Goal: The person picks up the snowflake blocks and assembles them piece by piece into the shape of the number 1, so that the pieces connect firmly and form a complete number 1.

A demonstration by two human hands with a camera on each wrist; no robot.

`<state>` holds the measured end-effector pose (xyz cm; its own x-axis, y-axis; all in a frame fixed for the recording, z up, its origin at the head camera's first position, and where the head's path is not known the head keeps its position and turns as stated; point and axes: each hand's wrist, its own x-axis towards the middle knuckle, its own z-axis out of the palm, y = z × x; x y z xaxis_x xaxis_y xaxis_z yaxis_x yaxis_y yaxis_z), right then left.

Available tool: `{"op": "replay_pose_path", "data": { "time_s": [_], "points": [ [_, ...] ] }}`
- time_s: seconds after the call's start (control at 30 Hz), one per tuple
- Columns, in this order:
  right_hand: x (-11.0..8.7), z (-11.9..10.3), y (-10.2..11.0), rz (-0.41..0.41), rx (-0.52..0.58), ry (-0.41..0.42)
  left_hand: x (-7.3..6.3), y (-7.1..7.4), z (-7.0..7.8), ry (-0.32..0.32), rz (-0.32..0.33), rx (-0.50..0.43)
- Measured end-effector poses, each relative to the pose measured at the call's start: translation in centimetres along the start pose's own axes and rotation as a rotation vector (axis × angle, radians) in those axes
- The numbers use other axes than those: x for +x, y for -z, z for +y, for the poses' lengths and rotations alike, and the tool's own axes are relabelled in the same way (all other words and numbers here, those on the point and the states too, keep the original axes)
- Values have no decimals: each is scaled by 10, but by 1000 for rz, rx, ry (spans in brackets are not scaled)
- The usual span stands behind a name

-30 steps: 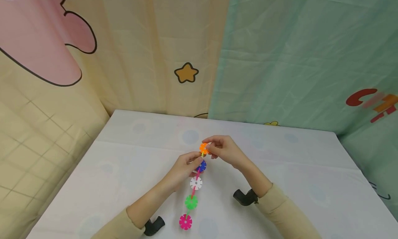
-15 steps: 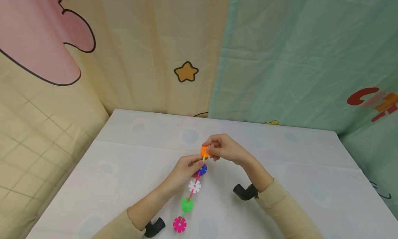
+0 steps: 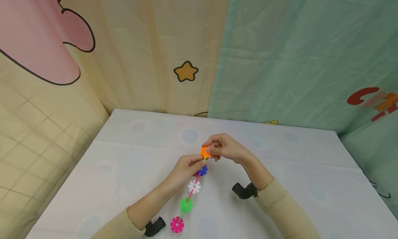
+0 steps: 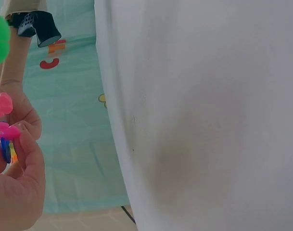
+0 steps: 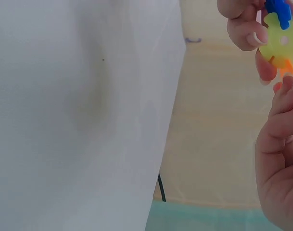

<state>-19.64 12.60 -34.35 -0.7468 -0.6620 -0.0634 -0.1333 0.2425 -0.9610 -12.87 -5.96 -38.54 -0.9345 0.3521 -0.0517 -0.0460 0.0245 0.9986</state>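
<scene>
A chain of notched plastic snowflake discs hangs from my hands over the white table. From the top run an orange disc (image 3: pixel 205 152), a yellow disc (image 5: pixel 279 43), a blue disc (image 3: pixel 202 170), a white disc (image 3: pixel 194 187), a green disc (image 3: pixel 186 205) and a pink disc (image 3: pixel 177 225), with pink and green linking discs seen edge-on between. My right hand (image 3: pixel 224 148) pinches the orange disc at its right side. My left hand (image 3: pixel 186 170) grips the chain at the yellow and blue discs, thumb in front. The orange disc's edge meets the yellow one's rim in the right wrist view.
A white, faintly dotted cloth covers the table (image 3: pixel 124 163). Behind it hang a cream curtain (image 3: pixel 140 59) and a green curtain (image 3: pixel 295 59) with printed shapes. Black wrist-worn devices show beside the left sleeve (image 3: pixel 116 225) and right sleeve (image 3: pixel 284 208).
The chain's lower end has swung left and slightly toward the person. Both hands have shifted only a little, still holding the discs; the orange disc sits slightly lower and further right.
</scene>
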Motion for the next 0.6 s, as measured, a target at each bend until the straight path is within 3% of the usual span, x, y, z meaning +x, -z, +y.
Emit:
{"op": "replay_pose_path", "data": {
  "time_s": [0.17, 0.6],
  "points": [
    [-1, -4, 1, -10, 4, -16, -1, -2, 0, -15, -3, -11],
    [-8, -1, -19, 155, 110, -5, -3, -1, 4, -73, 58, 43]
  ]
}}
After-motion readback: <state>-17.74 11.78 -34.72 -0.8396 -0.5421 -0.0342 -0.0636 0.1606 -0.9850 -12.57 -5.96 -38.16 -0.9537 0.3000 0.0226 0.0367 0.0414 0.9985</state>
